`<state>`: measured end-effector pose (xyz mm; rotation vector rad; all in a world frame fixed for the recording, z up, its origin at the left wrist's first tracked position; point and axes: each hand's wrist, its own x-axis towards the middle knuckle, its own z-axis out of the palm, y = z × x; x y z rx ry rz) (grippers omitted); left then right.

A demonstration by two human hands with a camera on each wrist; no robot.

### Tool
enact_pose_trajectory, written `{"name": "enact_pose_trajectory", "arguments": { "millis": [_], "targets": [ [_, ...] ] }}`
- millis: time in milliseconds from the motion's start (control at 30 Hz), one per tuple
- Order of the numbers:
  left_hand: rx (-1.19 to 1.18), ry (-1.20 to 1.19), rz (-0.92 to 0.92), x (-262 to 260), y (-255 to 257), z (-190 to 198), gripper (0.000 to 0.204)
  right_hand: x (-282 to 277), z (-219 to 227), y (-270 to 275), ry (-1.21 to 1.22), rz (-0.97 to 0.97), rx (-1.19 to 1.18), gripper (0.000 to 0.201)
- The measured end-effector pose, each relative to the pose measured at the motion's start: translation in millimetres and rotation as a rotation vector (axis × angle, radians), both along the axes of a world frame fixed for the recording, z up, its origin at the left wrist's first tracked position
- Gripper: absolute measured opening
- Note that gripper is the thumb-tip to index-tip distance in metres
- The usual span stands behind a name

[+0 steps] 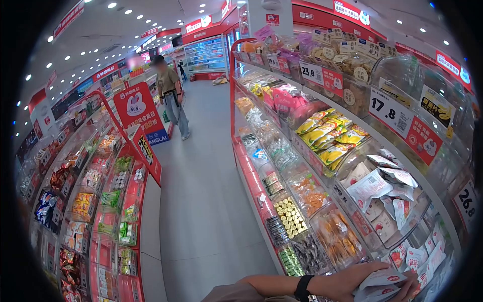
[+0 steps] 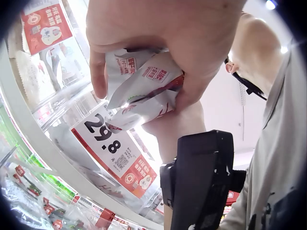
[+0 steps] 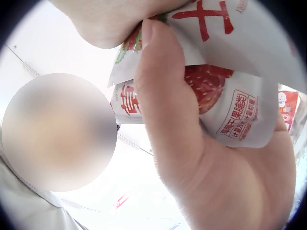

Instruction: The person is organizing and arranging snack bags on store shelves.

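Note:
Small white packets of dried strawberries (image 1: 381, 278) are bunched between my two hands at the lower right of the head view. My left hand (image 1: 344, 283), with a black band at its wrist, grips them, its fingers curled round them in the left wrist view. From the other side my right hand (image 1: 411, 285) holds them too. In the right wrist view its thumb (image 3: 165, 96) lies across packets with a strawberry picture, and part of the left hand (image 3: 110, 19) shows above. A bin of the same strawberry packets (image 1: 420, 261) lies right beside the hands.
A sloped shelf of clear snack bins (image 1: 336, 229) runs along the right, with price cards (image 1: 391, 111) above. White pouches (image 1: 370, 190) fill the bin behind the hands. Across the aisle floor (image 1: 201, 201) stands another rack with a red sign (image 1: 135, 105); a person (image 1: 168, 90) stands farther back.

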<state>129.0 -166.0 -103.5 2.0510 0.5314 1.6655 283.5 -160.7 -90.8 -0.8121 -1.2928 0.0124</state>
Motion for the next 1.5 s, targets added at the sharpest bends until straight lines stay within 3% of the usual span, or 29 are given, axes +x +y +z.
{"name": "enact_pose_trajectory", "arguments": {
  "millis": [33, 133, 233, 333, 433, 567, 667, 767, 867, 967, 1067, 1167, 1267, 1367, 1500],
  "targets": [
    [-0.01, -0.002, -0.022, -2, 0, 2, 0.075, 2, -4, 1, -0.101, -0.083, 0.036, 0.031],
    [-0.011, -0.056, -0.069, -2, 0, -2, 0.075, -12, 9, -6, 0.264, 0.23, -0.058, 0.041],
    [-0.038, -0.118, -0.112, -4, -2, -5, 0.076, -4, 7, -7, -0.028, 0.168, -0.037, 0.051],
    [-0.072, -0.203, -0.089, -5, -4, -12, 0.075, -20, 15, -12, 0.104, 0.481, -0.029, 0.063],
    [-0.017, -0.1, 0.034, -6, -2, -23, 0.073, -9, 16, -13, -0.1, 0.488, -0.162, 0.076],
    [0.073, -0.008, 0.067, -17, -5, -4, 0.07, -6, 5, -9, -0.03, 0.581, -0.281, 0.081],
    [0.073, -0.222, -0.231, -6, 0, 18, 0.072, -8, 2, -5, -0.011, 0.574, -0.302, 0.082],
    [-0.008, -0.204, -0.235, -12, -13, 30, 0.073, -8, 0, -2, -0.007, 0.559, -0.305, 0.082],
    [-0.256, -0.194, -0.393, -7, -12, 22, 0.075, -7, -2, 1, -0.004, 0.546, -0.308, 0.082],
    [-0.289, -0.032, -0.242, -15, -18, 20, 0.079, -4, -4, 3, -0.009, 0.536, -0.315, 0.082],
    [-0.421, -0.057, -0.272, -17, -17, 17, 0.085, -3, -3, 4, -0.014, 0.526, -0.318, 0.082],
    [-0.222, 0.002, -0.031, -13, -15, 11, 0.091, 0, -5, 5, -0.025, 0.515, -0.325, 0.083],
    [-0.131, -0.049, -0.027, -8, -13, 12, 0.098, 1, -4, 6, -0.034, 0.51, -0.326, 0.083],
    [-0.191, -0.058, 0.014, -6, -16, 12, 0.098, 3, -4, 8, -0.049, 0.504, -0.333, 0.083],
    [-0.271, -0.136, -0.072, -3, -15, 13, 0.095, 5, -5, 9, -0.061, 0.491, -0.34, 0.083]
  ]
}}
